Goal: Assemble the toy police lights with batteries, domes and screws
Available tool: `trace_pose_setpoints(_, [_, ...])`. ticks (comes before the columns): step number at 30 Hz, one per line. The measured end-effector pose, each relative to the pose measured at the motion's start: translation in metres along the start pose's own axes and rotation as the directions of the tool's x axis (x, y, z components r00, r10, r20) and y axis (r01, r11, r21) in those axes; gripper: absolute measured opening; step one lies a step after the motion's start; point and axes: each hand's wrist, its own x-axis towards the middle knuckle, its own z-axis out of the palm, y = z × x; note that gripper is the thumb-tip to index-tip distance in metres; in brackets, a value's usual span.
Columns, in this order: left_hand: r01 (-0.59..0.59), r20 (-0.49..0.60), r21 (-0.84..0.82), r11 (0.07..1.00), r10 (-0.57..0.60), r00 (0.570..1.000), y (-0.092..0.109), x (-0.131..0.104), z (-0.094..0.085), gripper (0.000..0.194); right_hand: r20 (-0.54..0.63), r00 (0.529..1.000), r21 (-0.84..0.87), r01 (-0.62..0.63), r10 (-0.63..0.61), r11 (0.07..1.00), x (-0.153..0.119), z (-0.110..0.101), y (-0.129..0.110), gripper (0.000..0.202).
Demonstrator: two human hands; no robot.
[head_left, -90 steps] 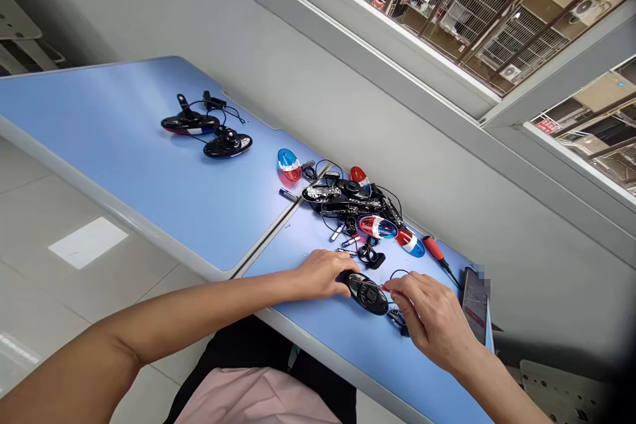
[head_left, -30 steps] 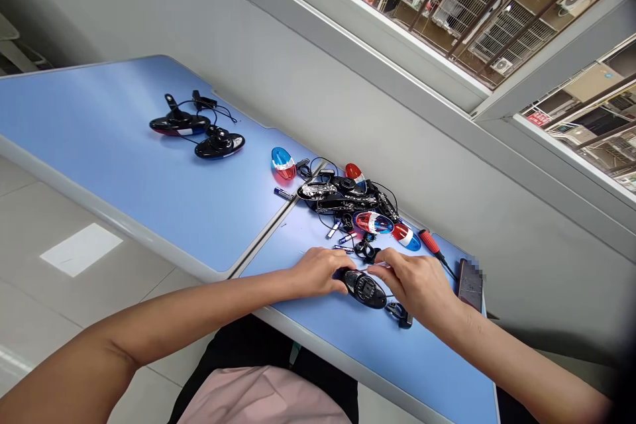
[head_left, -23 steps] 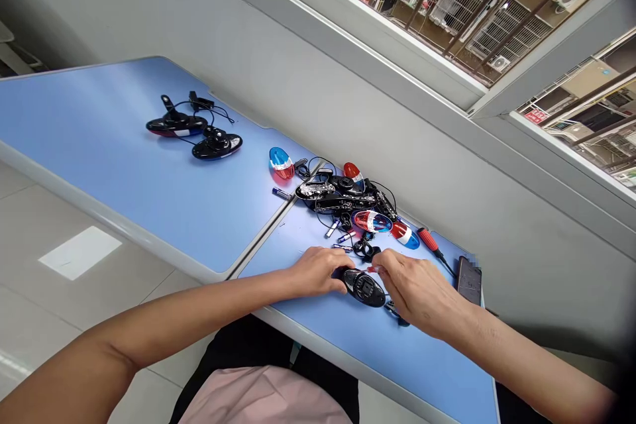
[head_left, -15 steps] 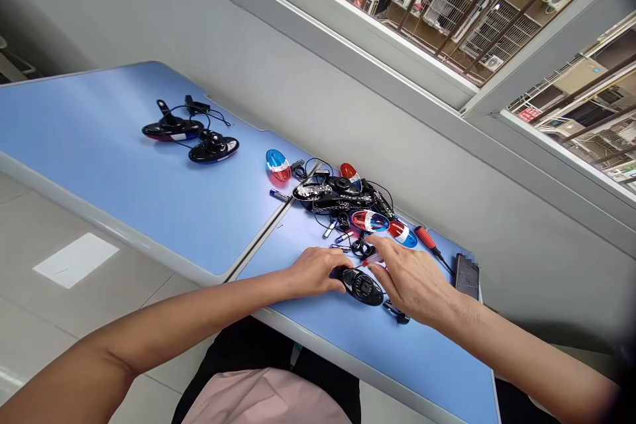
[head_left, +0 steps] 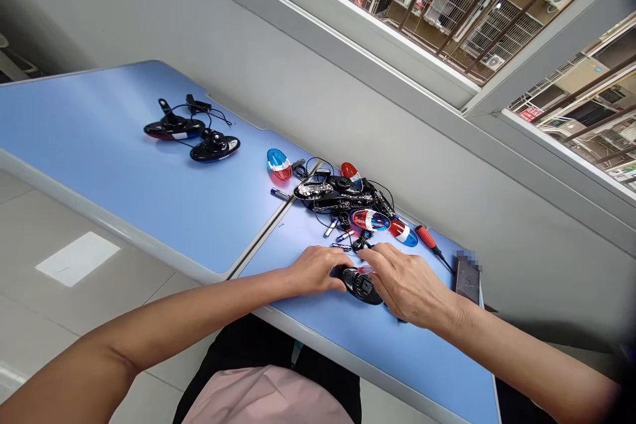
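Observation:
My left hand (head_left: 320,270) grips the left end of a black oval light housing (head_left: 365,286) between thumb and fingers. The housing lies on the table, its square mount facing up. Over its right side is my right hand (head_left: 410,281), fingers closed around a small red-and-clear tool (head_left: 366,269). Most of that tool is hidden by the fingers, so its exact kind cannot be made out. Beyond my hands lie a red-and-blue lens cover (head_left: 370,220), another lens cover (head_left: 403,233) and several batteries (head_left: 340,247).
A pile of black housings (head_left: 342,199) with cables lies near the wall. A red-handled screwdriver (head_left: 432,245) and a dark phone-like slab (head_left: 468,277) are at the right. Two black light units (head_left: 214,146) rest on the left table (head_left: 124,205). A single battery (head_left: 279,194) lies near the table seam.
My right hand has moved slightly left and closer over the housing, bringing the small tool onto it. My left hand keeps its hold on the housing.

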Motion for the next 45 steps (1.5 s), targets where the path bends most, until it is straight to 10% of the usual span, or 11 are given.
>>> trace_pose_setpoints(7, [-0.005,-0.021,-0.023,1.000,0.005,1.000,-0.001,0.000,0.002,0.036,-0.081,0.960,0.030,-0.266,0.268,0.964,0.000,0.005,0.005,0.033])
trace_pose_setpoints(21, [-0.002,-0.016,-0.019,1.000,0.001,1.000,0.000,0.000,0.001,0.038,0.032,0.999,0.027,-0.027,0.026,0.999,-0.004,0.000,0.004,0.038])
trace_pose_setpoints(27, [-0.015,-0.038,-0.027,1.000,0.014,0.999,-0.001,-0.001,0.001,0.035,-0.009,0.969,-0.048,-0.247,0.247,0.968,-0.004,0.004,0.006,0.047])
trace_pose_setpoints(31, [-0.025,-0.046,-0.013,1.000,0.024,0.999,0.000,-0.001,0.000,0.035,-0.035,0.996,0.089,-0.077,0.081,0.993,-0.004,0.007,0.006,0.039])
trace_pose_setpoints(38, [-0.015,-0.028,-0.022,1.000,0.015,1.000,-0.002,-0.003,0.002,0.038,0.148,0.983,0.329,-0.151,0.107,0.932,-0.003,-0.011,0.006,0.025])
trace_pose_setpoints(45, [0.023,-0.019,-0.033,0.999,-0.024,1.000,-0.002,-0.004,0.005,0.033,0.344,0.889,-0.005,-0.319,0.301,0.948,0.000,-0.022,-0.004,0.037])
